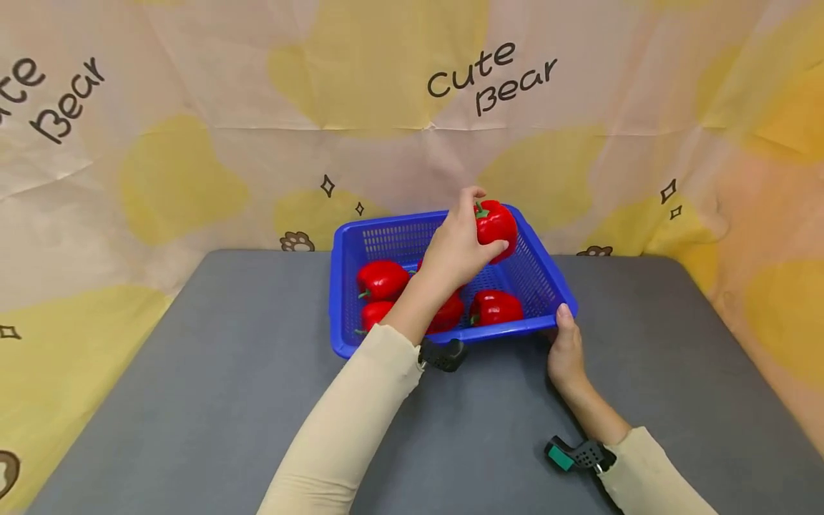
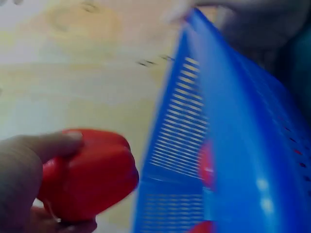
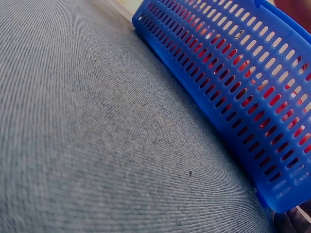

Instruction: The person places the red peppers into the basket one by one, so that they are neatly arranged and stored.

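Note:
My left hand point(image 1: 455, 247) grips a red bell pepper point(image 1: 496, 227) with a green stem, above the right part of a blue plastic basket point(image 1: 398, 227). In the left wrist view the thumb lies over the held pepper point(image 2: 92, 174), beside the basket's wall point(image 2: 228, 126). My right hand point(image 1: 566, 354) holds the basket's near right corner, thumb on the rim. Several more red peppers lie inside, among them one near the front right point(image 1: 496, 307) and one at the left point(image 1: 383, 280); my left forearm partly hides others. The right wrist view shows the basket's slotted side point(image 3: 228, 82).
The basket stands toward the back of a grey table point(image 1: 257, 400). Behind it hangs a patterned cloth point(image 1: 386, 86) with "cute bear" lettering. A dark wrist device point(image 1: 444, 355) is on the left wrist, another point(image 1: 579, 455) on the right.

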Action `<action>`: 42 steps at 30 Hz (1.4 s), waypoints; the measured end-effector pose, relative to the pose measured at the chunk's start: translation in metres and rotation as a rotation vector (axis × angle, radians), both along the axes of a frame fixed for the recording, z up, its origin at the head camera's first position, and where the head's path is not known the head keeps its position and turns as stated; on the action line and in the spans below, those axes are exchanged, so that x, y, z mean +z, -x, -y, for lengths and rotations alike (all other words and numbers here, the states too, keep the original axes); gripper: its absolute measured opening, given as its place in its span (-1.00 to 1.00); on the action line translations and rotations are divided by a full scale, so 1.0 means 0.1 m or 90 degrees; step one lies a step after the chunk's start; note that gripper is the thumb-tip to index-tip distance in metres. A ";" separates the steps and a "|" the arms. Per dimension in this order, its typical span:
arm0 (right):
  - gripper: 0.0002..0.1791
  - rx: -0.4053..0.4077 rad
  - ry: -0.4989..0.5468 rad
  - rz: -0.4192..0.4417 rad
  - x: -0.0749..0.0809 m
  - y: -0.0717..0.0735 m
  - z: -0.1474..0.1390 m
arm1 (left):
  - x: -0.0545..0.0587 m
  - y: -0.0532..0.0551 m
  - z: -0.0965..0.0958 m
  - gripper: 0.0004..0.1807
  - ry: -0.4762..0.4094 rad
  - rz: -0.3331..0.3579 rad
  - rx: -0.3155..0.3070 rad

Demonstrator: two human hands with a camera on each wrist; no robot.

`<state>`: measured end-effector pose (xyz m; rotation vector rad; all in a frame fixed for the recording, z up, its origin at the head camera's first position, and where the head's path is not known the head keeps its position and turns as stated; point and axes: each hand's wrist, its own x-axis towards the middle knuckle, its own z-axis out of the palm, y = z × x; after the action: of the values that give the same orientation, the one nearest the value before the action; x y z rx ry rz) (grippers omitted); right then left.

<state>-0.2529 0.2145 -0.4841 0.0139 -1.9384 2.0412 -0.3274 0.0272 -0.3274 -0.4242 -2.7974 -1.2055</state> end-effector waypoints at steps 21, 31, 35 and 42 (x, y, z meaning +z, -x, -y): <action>-0.26 -0.007 -0.006 0.003 0.03 -0.05 0.01 | -0.53 0.47 -0.04 -0.20 0.226 0.086 -0.158; -0.27 -0.007 0.017 -0.013 0.01 -0.06 0.02 | -0.55 0.46 -0.03 -0.19 0.247 0.125 -0.161; -0.28 -0.009 0.018 -0.021 0.00 -0.04 0.02 | -0.52 0.45 -0.04 -0.22 0.268 0.131 -0.141; -0.25 -0.011 0.015 -0.011 0.00 -0.04 0.04 | -0.55 0.46 -0.04 -0.23 0.326 0.127 -0.089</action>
<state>-0.2487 0.2103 -0.4844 0.0083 -1.8978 2.0455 -0.3738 0.0308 -0.3824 -0.5622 -3.2875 -0.5539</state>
